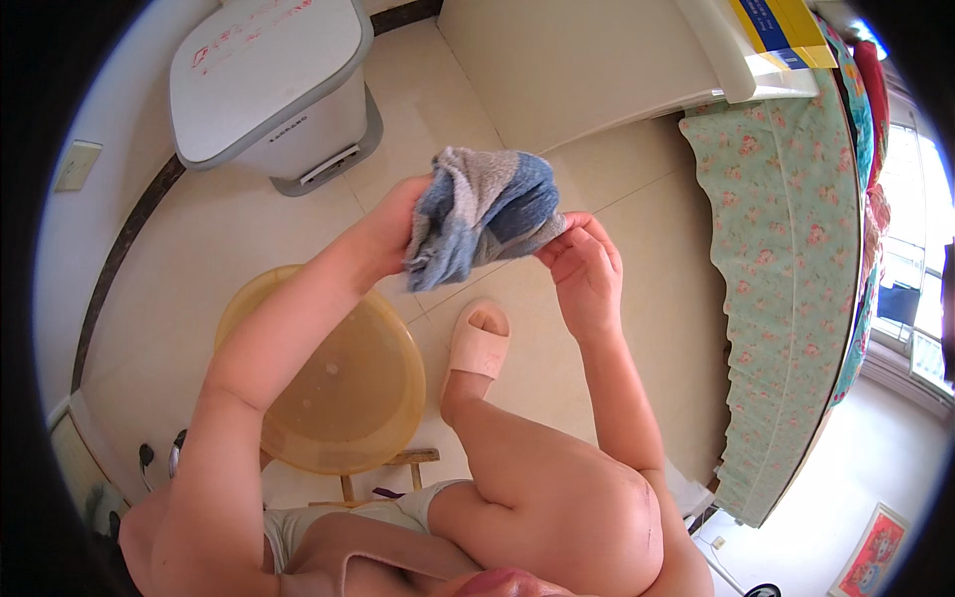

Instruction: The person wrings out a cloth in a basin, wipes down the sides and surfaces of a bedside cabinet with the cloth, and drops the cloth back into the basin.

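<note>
A towel [487, 214] with blue and grey patches hangs bunched up between my hands, above the floor and beyond the basin. My left hand [398, 221] is closed around its left side, and the cloth hides most of the fingers. At the lower right corner of the towel, my right hand [587, 261] pinches the edge between thumb and fingers. Below my left forearm stands a round yellow plastic basin [406, 343] that looks to hold water. The forearm covers part of its left side.
A white lidded bin [269, 80] with a grey rim stands at the far left. On the right runs a bed skirt [771, 289] in green floral cloth. A yellow and blue box [781, 35] lies at the top right. Near the basin are a wooden stool [413, 458] and a pink slipper [477, 353].
</note>
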Motion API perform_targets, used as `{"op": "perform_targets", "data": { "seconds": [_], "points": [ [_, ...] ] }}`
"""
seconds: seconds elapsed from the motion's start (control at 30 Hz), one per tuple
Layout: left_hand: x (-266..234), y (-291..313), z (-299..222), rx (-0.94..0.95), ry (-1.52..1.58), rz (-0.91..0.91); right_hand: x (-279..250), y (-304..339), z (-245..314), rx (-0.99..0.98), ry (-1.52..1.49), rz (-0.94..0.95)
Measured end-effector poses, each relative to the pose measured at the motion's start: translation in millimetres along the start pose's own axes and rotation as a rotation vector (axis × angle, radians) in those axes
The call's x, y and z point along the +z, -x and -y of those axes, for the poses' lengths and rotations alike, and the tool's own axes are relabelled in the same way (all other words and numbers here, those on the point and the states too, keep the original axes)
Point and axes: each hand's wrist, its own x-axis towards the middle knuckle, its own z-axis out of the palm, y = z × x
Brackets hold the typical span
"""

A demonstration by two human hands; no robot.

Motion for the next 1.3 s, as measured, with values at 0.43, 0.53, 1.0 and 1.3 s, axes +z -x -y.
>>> {"op": "perform_targets", "data": {
  "seconds": [0.43, 0.53, 1.0, 1.3],
  "points": [
    [-14.0, 28.9, 3.6, 0.066, -0.774, -0.373, 26.3, 20.8, -4.3, -0.063, 0.268, -0.02],
    [5.8, 28.0, 32.0, -0.202, -0.493, -0.556, 35.8, 13.9, -0.1, -0.169, 0.553, 0.017],
    [121.0, -93.4, -16.8, 1.125, -0.898, -0.321, 34.7, -20.8, 32.1, -1.082, 0.847, -0.26],
    [89.4, -180.1, 7.8, 1.354, -0.986, -0.452, -14.1, -62.3, 43.9, -0.806, 1.152, -0.341]
  ]
}}
